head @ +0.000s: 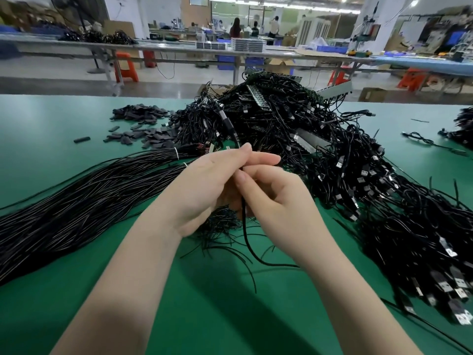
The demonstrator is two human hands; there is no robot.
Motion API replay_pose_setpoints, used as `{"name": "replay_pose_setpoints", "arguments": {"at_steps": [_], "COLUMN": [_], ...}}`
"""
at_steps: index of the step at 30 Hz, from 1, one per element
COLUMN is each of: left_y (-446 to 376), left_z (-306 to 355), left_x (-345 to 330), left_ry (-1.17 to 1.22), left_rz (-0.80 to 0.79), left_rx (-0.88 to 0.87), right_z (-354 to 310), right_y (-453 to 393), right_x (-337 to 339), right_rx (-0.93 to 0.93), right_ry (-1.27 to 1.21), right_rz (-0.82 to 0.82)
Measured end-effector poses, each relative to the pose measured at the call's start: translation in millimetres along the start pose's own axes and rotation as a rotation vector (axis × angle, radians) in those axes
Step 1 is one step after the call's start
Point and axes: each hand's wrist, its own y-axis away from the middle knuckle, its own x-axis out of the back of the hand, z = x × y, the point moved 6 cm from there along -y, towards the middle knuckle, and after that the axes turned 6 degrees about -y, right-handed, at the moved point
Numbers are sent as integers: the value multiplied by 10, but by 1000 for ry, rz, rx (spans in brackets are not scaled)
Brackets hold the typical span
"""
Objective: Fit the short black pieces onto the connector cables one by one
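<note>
Our left hand [204,180] and right hand [276,198] pinched one connector cable [245,226]; short black pieces [143,129] lay beyond-left.

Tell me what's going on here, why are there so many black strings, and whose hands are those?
The picture comes from a camera worn on a person's head, looking down at their own two hands. The left hand and right hand together pinch one thin black cable, which carries a short black sleeve piece near its top. On the green table lie a tied bundle of long black cables, a small heap of short black pieces, and a big tangled pile of black cables with silver plug ends. Far behind, other people work at long tables.
</note>
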Motion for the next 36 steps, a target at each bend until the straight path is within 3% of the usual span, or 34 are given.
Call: {"name": "replay_pose_setpoints", "arguments": {"at_steps": [8,12,15,17,20,25,29,33,36], "left_y": [-20,-30,17,48,103,146,71,-20,-45], "left_z": [-41,30,71,61,35,-188,-293,-134,-78], "left_x": [42,43,11,-32,-110,-239,-226,-126,-49], "left_ry": [-65,238,457,407,175,-122,-217,71,48], "left_rz": [76,16,-54,-92,-270,-510,-442,-178,-23], "left_rx": [56,49,93,115,93,222,217,61,-16], "right_z": [129,311,455,533,558,353,71,-114,-157], "right_y": [20,90,145,111,29,-21,16,43,47], "right_x": [-48,-183,-242,-154,167,522,467,371,315], "right_rx": [-74,-243,-359,-371,-385,-368,-276,-173,-123], "right_ry": [116,-43,-111,-11,139,38,-36,-122,-109], "right_rz": [-171,-446,-545,-506,-313,-137,-143,-138,-133]}}
